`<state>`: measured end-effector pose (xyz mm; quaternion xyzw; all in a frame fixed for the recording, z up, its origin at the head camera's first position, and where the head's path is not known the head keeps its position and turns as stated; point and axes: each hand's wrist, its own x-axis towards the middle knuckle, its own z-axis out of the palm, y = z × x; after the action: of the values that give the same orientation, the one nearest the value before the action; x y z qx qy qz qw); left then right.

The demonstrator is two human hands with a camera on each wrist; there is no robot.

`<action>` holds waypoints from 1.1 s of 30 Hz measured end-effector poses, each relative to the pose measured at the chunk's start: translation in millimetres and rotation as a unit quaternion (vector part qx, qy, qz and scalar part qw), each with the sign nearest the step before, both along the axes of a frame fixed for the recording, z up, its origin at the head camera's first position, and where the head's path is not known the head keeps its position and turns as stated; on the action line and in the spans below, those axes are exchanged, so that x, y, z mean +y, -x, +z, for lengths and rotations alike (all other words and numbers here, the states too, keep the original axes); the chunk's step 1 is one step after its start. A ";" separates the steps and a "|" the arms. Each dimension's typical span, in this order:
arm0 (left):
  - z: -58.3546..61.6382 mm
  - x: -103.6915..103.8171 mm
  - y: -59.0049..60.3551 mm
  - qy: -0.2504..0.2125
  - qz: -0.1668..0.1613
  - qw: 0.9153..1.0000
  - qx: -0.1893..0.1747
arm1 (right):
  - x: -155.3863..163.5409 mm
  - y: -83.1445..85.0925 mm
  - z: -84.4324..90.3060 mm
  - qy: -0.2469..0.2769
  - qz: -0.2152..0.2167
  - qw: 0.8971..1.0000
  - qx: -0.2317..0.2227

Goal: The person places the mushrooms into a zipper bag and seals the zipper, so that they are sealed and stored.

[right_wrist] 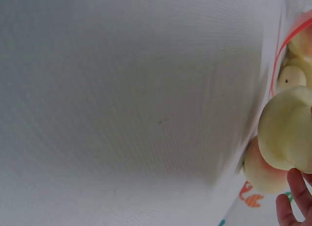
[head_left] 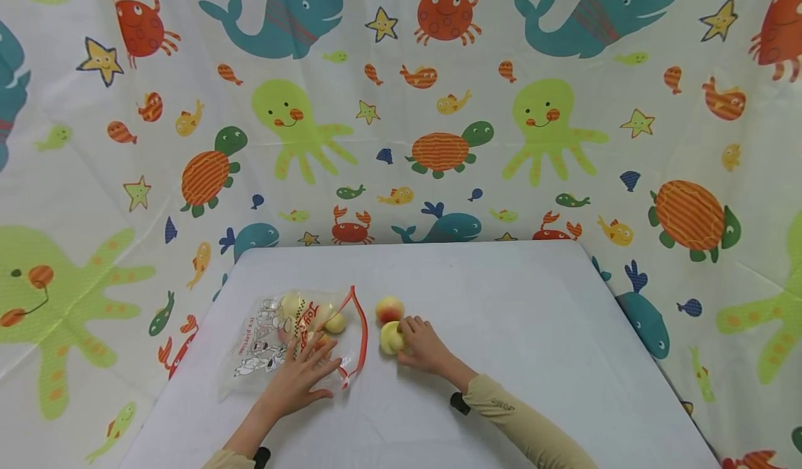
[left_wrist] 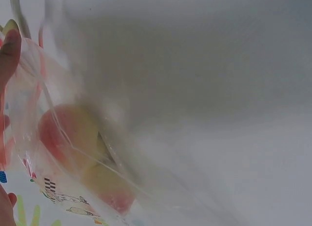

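Observation:
A clear plastic zip bag with cartoon print and a red zip edge lies on the table's left part, with several peaches inside. My left hand lies flat on the bag with its fingers spread. In the left wrist view the bag and a reddish peach inside it fill the lower left. Just right of the bag's mouth my right hand grips a yellow-green peach. A pink-yellow peach sits on the cloth right behind it. The right wrist view shows the held peach and the second peach.
The table wears a plain white cloth, with bare cloth to the right and front. A curtain printed with sea animals hangs close behind and on both sides.

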<state>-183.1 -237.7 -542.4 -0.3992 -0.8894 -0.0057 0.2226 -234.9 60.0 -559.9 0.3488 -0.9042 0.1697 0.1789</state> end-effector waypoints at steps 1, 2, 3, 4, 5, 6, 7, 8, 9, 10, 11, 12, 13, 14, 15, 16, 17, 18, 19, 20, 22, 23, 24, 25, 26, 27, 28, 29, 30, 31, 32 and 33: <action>-0.3 0.0 0.0 0.000 0.000 1.000 0.001 | -0.7 0.3 -0.7 -0.001 -0.002 1.000 0.004; -0.4 0.0 -0.1 0.001 0.000 1.000 0.002 | -1.4 0.1 -0.9 -0.002 -0.002 1.000 0.004; -0.6 0.0 0.0 0.002 0.000 1.000 0.004 | -2.0 -0.2 -0.9 -0.002 -0.002 1.000 0.006; -0.9 -0.1 0.0 0.003 0.000 1.000 0.004 | -2.8 -0.4 -0.7 -0.004 -0.002 1.000 0.008; -1.1 -0.2 0.0 0.003 0.001 1.000 0.005 | -3.6 -0.7 -0.5 -0.004 -0.001 1.000 0.009; -1.2 -0.3 0.1 0.004 0.002 1.000 0.005 | -4.5 -1.1 -0.2 -0.001 0.002 1.000 0.009; -1.3 -0.3 0.0 0.005 0.003 1.000 0.006 | -5.5 -1.5 -0.1 0.001 0.003 1.000 0.011; -1.3 -0.3 -0.1 0.006 0.004 1.000 0.006 | -6.5 -2.2 0.6 0.001 0.006 1.000 0.011; -1.5 -0.2 -0.2 0.006 0.004 1.000 0.007 | -7.5 -2.5 0.7 0.002 0.007 1.000 0.013; -1.5 0.0 -0.3 0.007 0.005 1.000 0.009 | -8.6 -2.9 0.6 0.002 0.009 1.000 0.015; -1.3 0.3 -0.6 0.009 0.005 1.000 0.013 | -9.8 -3.1 0.3 0.004 0.010 1.000 0.016; -1.5 0.6 -0.9 0.010 0.005 1.000 0.017 | -11.1 -3.2 -0.1 0.004 0.012 1.000 0.019; -1.4 1.1 -1.4 0.012 0.004 1.000 0.020 | -12.4 -3.2 -0.6 0.004 0.013 1.000 0.023; -1.6 1.5 -1.9 0.012 0.001 1.000 0.025 | -13.7 -3.3 -1.3 0.003 0.014 1.000 0.026; -2.1 1.9 -2.2 0.013 -0.003 0.999 0.031 | -15.1 -3.4 -1.9 0.003 0.016 0.999 0.028; -2.3 2.5 -2.7 0.014 -0.006 0.999 0.036 | -16.5 -3.2 -2.9 0.005 0.016 0.999 0.033; -2.7 3.1 -3.2 0.014 -0.009 0.999 0.040 | -17.9 -3.4 -2.9 0.004 0.016 0.999 0.035; -3.5 3.6 -3.9 0.014 -0.012 0.999 0.042 | -19.4 -3.6 -3.0 0.004 0.015 0.999 0.038; -4.1 4.2 -4.3 0.015 -0.016 0.999 0.044 | -20.7 -3.8 -3.1 0.003 0.015 0.999 0.040; -5.1 4.6 -4.7 0.015 -0.020 0.999 0.046 | -22.1 -3.7 -3.2 0.004 0.015 0.999 0.040; -6.5 5.8 -5.8 0.017 -0.023 0.999 0.046 | -25.0 -3.7 -3.0 0.007 0.015 0.999 0.044; -7.3 6.3 -6.2 0.019 -0.025 0.998 0.046 | -26.3 -3.9 -2.6 0.006 0.015 0.999 0.043; -8.1 6.8 -6.5 0.021 -0.026 0.998 0.047 | -27.8 -3.7 -2.9 0.007 0.017 0.999 0.043; -8.6 7.3 -6.8 0.023 -0.027 0.998 0.048 | -29.2 -3.5 -3.1 0.007 0.018 0.999 0.045; -8.9 8.0 -7.2 0.025 -0.027 0.998 0.049 | -30.6 -3.6 -3.1 0.008 0.020 0.999 0.046; -9.2 8.7 -7.6 0.026 -0.027 0.998 0.049 | -32.2 -3.8 -2.8 0.008 0.020 0.999 0.047; -9.6 9.3 -7.8 0.027 -0.027 0.998 0.049 | -33.6 -3.8 -3.0 0.008 0.021 0.999 0.048; -9.6 10.0 -8.0 0.028 -0.028 0.998 0.051 | -35.3 -3.5 -3.1 0.007 0.022 0.999 0.049; -9.5 10.8 -8.1 0.029 -0.029 0.998 0.052 | -36.8 -3.5 -3.0 0.006 0.022 0.998 0.050; -9.1 11.7 -8.1 0.031 -0.030 0.998 0.054 | -38.3 -3.5 -2.8 0.007 0.022 0.998 0.052; -8.8 12.6 -8.0 0.031 -0.033 0.997 0.056 | -39.8 -3.6 -2.6 0.007 0.021 0.998 0.053; -8.7 13.6 -7.9 0.032 -0.036 0.997 0.056 | -41.3 -3.5 -2.4 0.008 0.021 0.998 0.054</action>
<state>-175.2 -224.1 -551.1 -0.4376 -0.8604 0.0371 0.2586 -231.5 18.6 -562.4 0.3752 -0.8841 0.1614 0.2269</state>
